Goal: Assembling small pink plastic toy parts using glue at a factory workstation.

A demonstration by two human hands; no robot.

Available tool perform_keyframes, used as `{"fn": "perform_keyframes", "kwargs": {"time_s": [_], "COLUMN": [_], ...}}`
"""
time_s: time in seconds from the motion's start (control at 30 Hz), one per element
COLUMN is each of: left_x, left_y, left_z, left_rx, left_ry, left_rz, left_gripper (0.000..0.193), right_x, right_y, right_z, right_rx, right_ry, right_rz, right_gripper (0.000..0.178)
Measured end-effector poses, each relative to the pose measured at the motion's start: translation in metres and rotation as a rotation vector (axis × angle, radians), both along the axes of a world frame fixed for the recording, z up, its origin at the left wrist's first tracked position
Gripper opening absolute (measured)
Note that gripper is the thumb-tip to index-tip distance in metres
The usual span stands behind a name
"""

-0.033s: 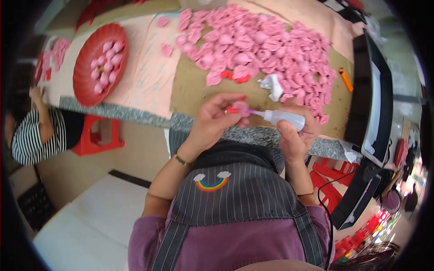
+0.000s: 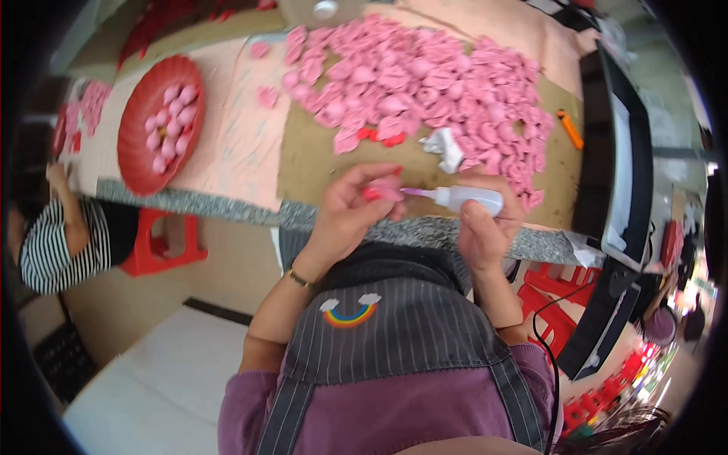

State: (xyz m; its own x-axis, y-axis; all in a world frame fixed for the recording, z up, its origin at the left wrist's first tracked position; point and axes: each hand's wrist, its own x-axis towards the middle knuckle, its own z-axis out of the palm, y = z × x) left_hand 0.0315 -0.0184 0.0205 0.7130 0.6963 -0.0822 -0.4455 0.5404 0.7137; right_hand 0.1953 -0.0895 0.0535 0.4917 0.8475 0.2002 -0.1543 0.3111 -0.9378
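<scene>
My left hand (image 2: 345,212) pinches a small pink-and-red piece (image 2: 383,188), apparently a petal-like part, between thumb and fingers above the table's near edge. My right hand (image 2: 491,227) is wrapped round a translucent white squeeze bottle (image 2: 474,200), held almost level. Its thin purple-tinted nozzle points left and ends close beside the pink piece; whether it touches cannot be made out. Beyond both hands spreads a large heap of pink petal-shaped pieces (image 2: 447,91), some with round balls. Several red bits (image 2: 381,136) and a crumpled white tissue (image 2: 444,149) lie at its near side.
A red scalloped basin (image 2: 133,144) holding pink balls stands on the left. An orange utility knife (image 2: 570,129) lies right of the heap, near a black box-like frame (image 2: 629,152). Another person's striped sleeve (image 2: 57,246) shows at far left, by a red stool (image 2: 174,239).
The table scene has shifted slightly in view. The pink piece has turned in my left fingers, showing more red, and sits a little farther left of the bottle. Both hands keep their hold.
</scene>
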Motion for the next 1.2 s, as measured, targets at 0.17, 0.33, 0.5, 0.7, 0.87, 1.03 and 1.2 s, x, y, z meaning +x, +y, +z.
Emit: {"fn": "perform_keyframes", "kwargs": {"time_s": [0.17,0.33,0.5,0.7,0.87,1.03,1.2], "left_x": [0.01,0.038,0.032,0.021,0.017,0.013,0.007], "left_y": [-0.017,-0.022,-0.012,-0.002,0.002,0.002,0.005], "left_z": [-0.001,0.0,0.005,0.004,0.003,0.006,0.001], "left_rx": [-0.115,-0.047,-0.12,0.028,-0.038,-0.136,-0.07], "left_ry": [0.012,-0.029,-0.072,0.037,0.045,0.097,0.066], "left_rz": [-0.007,-0.024,0.046,0.14,0.123,0.044,0.061], "left_gripper": [0.035,0.031,0.035,0.034,0.032,0.023,0.024], "right_x": [-0.013,-0.02,0.038,0.181,0.222,0.219,0.135], "right_y": [-0.003,-0.018,-0.017,0.012,0.029,0.029,0.01], "right_z": [-0.011,-0.014,-0.001,0.008,-0.018,-0.001,0.02], "right_rx": [-0.084,-0.098,-0.103,-0.471,-0.773,-0.811,-0.365], "right_ry": [0.477,0.159,-0.345,-1.4,-1.81,-1.629,-0.65], "right_rz": [0.086,0.061,0.079,-0.617,-0.599,-0.541,-0.107], "right_gripper": [0.03,0.036,0.031,0.024,0.017,0.019,0.021]}}
